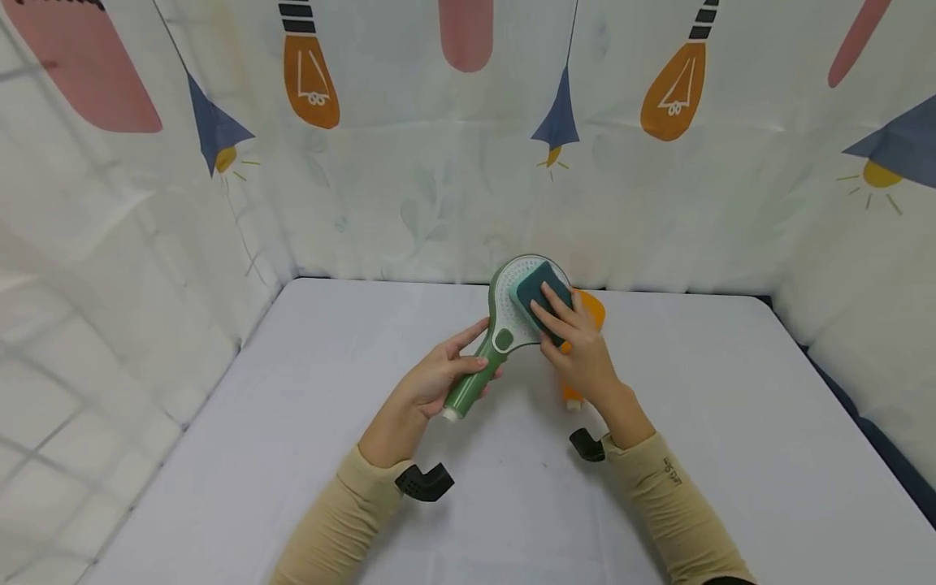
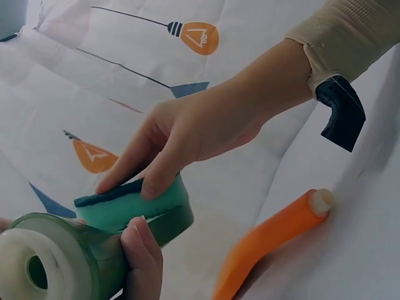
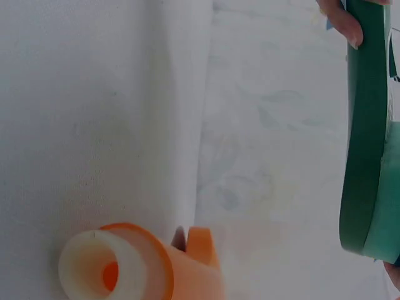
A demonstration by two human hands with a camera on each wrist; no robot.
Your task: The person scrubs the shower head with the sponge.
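Left grip clasps green showerhead low, its long axis slanting up-right toward the sponge right grip holds against it.

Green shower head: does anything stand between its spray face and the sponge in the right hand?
Nothing visible does: the sponge, held by the right hand, rests against the spray face of the green shower head. The orange object is partly hidden behind that hand in the head view, not between them.
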